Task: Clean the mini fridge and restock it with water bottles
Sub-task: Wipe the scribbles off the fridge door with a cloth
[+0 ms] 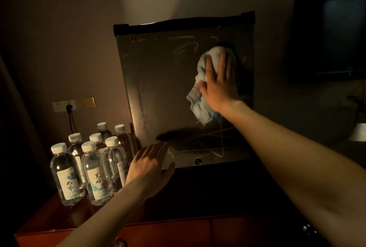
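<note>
A: Where is your right hand (218, 82) just now?

B: High on the mini fridge (168, 88), toward the right side of its closed door. Your arm reaches in from the lower right, nearly straight, and your palm lies flat on a pale cloth (200, 100), pressing it against the metal. Your fingers (210, 66) are straight and slightly spread, pointing up; the thumb points left across the cloth. The cloth's loose end hangs below your wrist.

A: And the left?

B: Your left hand (150, 165) rests at the door's lower left corner. The fingers are straight and a little apart, lying on the metal, with the thumb along the bottom edge. It holds nothing.

A: What about the door itself?

B: It stands upright on the dark wooden surface (59, 213), a black trim along its top edge. Pale scribbles show near the top and a star-shaped scrawl near the bottom. A small round lock sits at the lower edge.

A: Where are the bottles?

B: The water bottles (89, 165) stand upright in a tight cluster on the surface just left of the fridge, white caps on, the nearest ones close beside your left wrist.

A: Any room to move?

B: Bare door lies open to the left of the cloth. To the right, a dark television (332, 36) hangs well apart. A wall socket (64, 105) with a plug sits behind the bottles.
</note>
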A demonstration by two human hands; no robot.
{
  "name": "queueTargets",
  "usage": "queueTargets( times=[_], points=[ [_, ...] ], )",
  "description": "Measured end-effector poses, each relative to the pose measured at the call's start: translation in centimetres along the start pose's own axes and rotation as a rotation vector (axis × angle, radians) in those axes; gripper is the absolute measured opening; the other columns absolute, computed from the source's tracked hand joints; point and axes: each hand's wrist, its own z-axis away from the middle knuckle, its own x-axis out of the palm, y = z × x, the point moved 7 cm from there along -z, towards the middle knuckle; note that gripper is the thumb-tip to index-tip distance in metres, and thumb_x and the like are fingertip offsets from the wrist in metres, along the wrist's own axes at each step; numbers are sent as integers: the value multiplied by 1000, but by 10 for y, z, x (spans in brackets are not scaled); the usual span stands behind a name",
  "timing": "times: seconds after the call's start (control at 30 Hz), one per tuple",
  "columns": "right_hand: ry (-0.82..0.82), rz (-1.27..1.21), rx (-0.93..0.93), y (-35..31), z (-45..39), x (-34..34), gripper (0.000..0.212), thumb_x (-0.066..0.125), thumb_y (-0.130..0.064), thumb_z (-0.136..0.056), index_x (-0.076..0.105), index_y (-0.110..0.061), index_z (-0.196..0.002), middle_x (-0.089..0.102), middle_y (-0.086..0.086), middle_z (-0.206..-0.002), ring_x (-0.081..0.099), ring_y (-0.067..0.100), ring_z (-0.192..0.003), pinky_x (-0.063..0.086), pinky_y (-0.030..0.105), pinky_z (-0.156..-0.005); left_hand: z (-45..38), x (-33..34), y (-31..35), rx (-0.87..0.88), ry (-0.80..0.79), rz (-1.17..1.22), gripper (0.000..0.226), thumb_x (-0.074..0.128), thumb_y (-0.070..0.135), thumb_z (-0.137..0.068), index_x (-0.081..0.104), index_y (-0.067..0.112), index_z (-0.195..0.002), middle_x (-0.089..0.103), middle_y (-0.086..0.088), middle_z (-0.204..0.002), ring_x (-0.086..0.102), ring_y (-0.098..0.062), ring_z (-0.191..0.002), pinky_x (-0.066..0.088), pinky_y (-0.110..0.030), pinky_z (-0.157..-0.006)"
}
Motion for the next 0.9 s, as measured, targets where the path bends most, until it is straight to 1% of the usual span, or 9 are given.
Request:
queueTargets(
  times=[0.1, 0.2, 0.37, 0.47, 0.5, 0.6, 0.7, 0.77, 0.9],
  points=[
    [72, -25, -91, -26, 37, 21, 79, 48, -50, -89, 25, -14, -155, 9, 33, -158, 11, 52, -145, 15, 58, -119, -1, 3, -6, -41, -10, 21, 69, 32, 62, -87, 52, 24, -140, 56, 0, -139, 53, -19, -128, 43, -36, -102],
    [63, 55, -237, -41, 64, 37, 79, 44, -56, -93, 21, -13, -156, 8, 32, -158, 7, 49, -147, 13, 58, -119, 0, 9, -3, -50, -27, 37, 70, 30, 64, -87, 51, 24, -141, 56, 0, -140, 53, -21, -128, 43, -38, -102],
    [70, 168, -335, -33, 64, 37, 78, 35, -58, -97, 13, -14, -157, 5, 30, -159, 6, 46, -148, 16, 56, -119, 2, 12, 3, -28, 7, 24, 62, 41, 59, -84, 60, 23, -130, 65, 1, -126, 64, -21, -113, 51, -35, -90],
    [149, 144, -178, -16, 25, 18, 73, 42, -53, -96, 26, -14, -155, 19, 32, -156, 23, 50, -143, 20, 55, -116, 0, 13, 5, -15, 14, 40, 61, 42, 59, -85, 59, 24, -132, 64, 1, -127, 63, -21, -114, 51, -36, -92],
    [169, 95, -95, -13, 8, 7, 72, 46, -51, -96, 26, -13, -155, 19, 33, -155, 23, 52, -142, 20, 56, -116, -1, 11, 5, -7, 27, 32, 61, 42, 59, -85, 59, 24, -132, 64, 2, -127, 63, -20, -114, 51, -35, -92],
    [103, -46, 103, -21, -33, -8, 78, 46, -48, -97, 12, -10, -157, 3, 33, -158, 6, 53, -145, 7, 57, -117, -3, 6, 1, 26, 45, -8, 61, 43, 58, -83, 61, 23, -129, 65, 3, -125, 64, -17, -112, 52, -34, -90],
    [135, -127, 157, -45, -43, -13, 85, 54, -51, -90, 22, -6, -155, 10, 37, -156, 8, 56, -143, 8, 60, -116, -6, 2, -8, 45, 73, -4, 59, 46, 56, -81, 64, 21, -125, 67, 2, -120, 65, -19, -109, 53, -34, -88],
    [146, -121, 37, -74, -45, -8, 85, 53, -57, -88, 25, -11, -154, 11, 34, -157, 9, 55, -143, 9, 59, -117, -7, 2, -14, 44, 82, 1, 59, 49, 56, -80, 65, 19, -124, 68, 1, -119, 65, -19, -108, 54, -34, -87],
    [159, 6, -407, -139, -36, 4, 77, 54, -55, -88, 34, -18, -152, 20, 24, -159, 18, 47, -146, 18, 55, -118, -4, 0, -21, 43, 89, -2, 59, 51, 56, -80, 65, 18, -124, 67, 2, -118, 64, -17, -106, 53, -32, -87]
  ],
)
